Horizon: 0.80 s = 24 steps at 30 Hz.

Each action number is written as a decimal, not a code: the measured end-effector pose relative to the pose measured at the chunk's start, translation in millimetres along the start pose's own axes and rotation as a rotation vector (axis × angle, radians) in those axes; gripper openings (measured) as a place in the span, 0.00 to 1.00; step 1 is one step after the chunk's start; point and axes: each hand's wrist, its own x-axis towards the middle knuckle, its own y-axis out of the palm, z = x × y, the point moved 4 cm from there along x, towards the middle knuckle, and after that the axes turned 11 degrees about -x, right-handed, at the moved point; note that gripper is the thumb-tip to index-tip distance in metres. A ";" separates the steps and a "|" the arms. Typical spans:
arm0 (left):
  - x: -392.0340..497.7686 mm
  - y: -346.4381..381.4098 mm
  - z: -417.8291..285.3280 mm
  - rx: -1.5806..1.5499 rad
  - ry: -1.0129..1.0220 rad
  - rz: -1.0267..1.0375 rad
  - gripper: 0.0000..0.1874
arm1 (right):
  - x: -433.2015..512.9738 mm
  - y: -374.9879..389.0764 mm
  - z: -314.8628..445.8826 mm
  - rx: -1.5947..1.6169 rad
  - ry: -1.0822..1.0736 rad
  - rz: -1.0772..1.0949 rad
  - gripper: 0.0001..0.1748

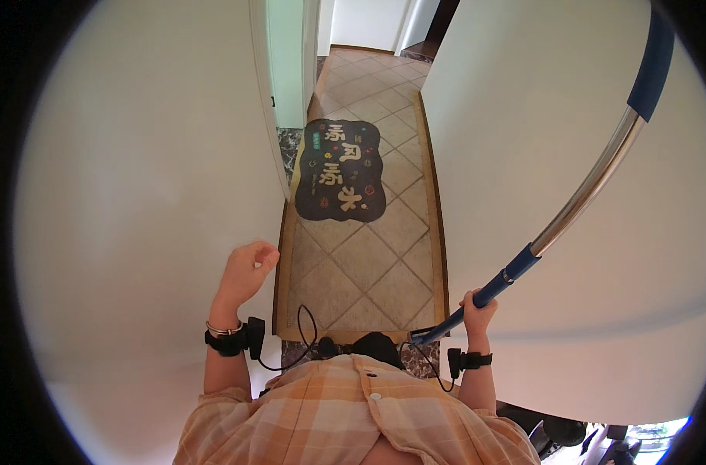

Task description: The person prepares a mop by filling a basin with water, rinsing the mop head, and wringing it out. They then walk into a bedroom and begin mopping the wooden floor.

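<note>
My right hand (479, 314) is closed around the lower blue grip of a long telescopic pole (585, 180). The pole slants up to the right along the wall, with a shiny metal tube between blue sections. Its upper end runs out of the picture, and the lower end (423, 335) lies near my waist. My left hand (249, 272) hangs before the left wall, loosely curled and holding nothing. Ahead on the floor lies a dark doormat (340, 171) with wavy edges and large pale characters.
Beige floor tiles (364, 261) run through a narrow corridor between the left wall (144, 174) and right wall (521, 116). A pale green door (287, 70) is on the left beside the mat. Black cables (315, 325) loop from my wrist straps. Dark objects (562, 433) stand at lower right.
</note>
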 end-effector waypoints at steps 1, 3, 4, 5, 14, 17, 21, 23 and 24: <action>4.8 -3.3 3.2 -0.030 -0.029 0.013 0.13 | 1.5 5.3 4.9 -0.012 -0.021 -0.010 0.08; 19.6 -3.2 4.3 -0.007 -0.014 0.041 0.13 | 10.9 13.6 8.6 -0.015 -0.027 -0.008 0.07; 28.3 -3.3 2.8 -0.022 -0.004 0.054 0.13 | 17.6 18.1 11.3 -0.005 -0.017 0.002 0.07; 39.9 -5.8 0.6 -0.003 -0.006 0.053 0.13 | 25.9 24.3 15.6 0.009 0.003 0.018 0.07; 212.6 -26.3 -25.3 0.012 -0.024 -0.023 0.12 | 184.6 119.8 81.3 -0.045 0.005 0.114 0.06; 258.7 -39.1 -17.1 0.032 -0.034 -0.059 0.12 | 221.3 163.6 92.9 -0.058 -0.031 0.149 0.06; 313.0 -53.3 0.4 0.043 -0.046 -0.043 0.13 | 271.0 203.5 106.8 -0.071 -0.010 0.127 0.09; 353.7 -68.2 13.7 -0.047 -0.008 0.010 0.13 | 295.9 238.1 121.8 -0.320 0.004 0.037 0.09; 372.4 -75.0 22.3 -0.035 -0.090 0.057 0.12 | 300.8 249.6 120.7 -0.314 0.165 0.124 0.09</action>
